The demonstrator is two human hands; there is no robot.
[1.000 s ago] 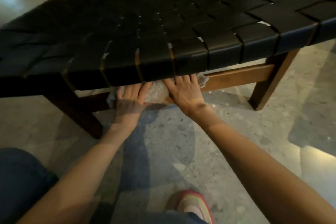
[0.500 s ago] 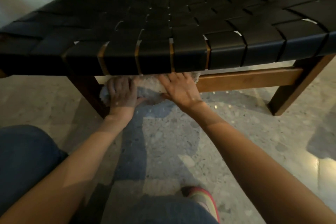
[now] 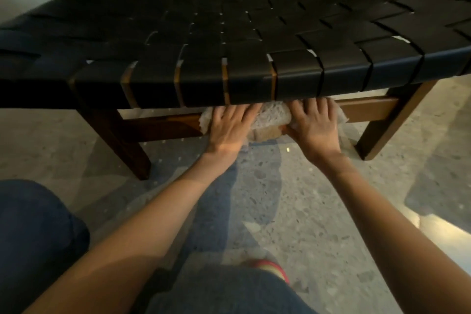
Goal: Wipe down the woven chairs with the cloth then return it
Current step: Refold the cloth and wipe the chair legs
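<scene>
The cloth [image 3: 270, 120] lies bunched along the front rail [image 3: 367, 109] of the woven chair [image 3: 229, 33], just under the seat's front edge, near the middle of the view. Only palm pressure pins it there. If either palm lifts or slides unevenly, the loose middle will probably sag off the rail toward the floor [image 3: 267, 186] at 6 o'clock. Fingers pushed up under the strapping may also snag on a strap edge.

The left hand [image 3: 230, 126] presses the cloth's 9 o'clock end and the right hand [image 3: 314, 126] its 3 o'clock end. Both hands are flat, with straight, slightly spread fingers and outstretched arms. The fingertips reach to the seat's edge, so their ends cannot be made out.
</scene>
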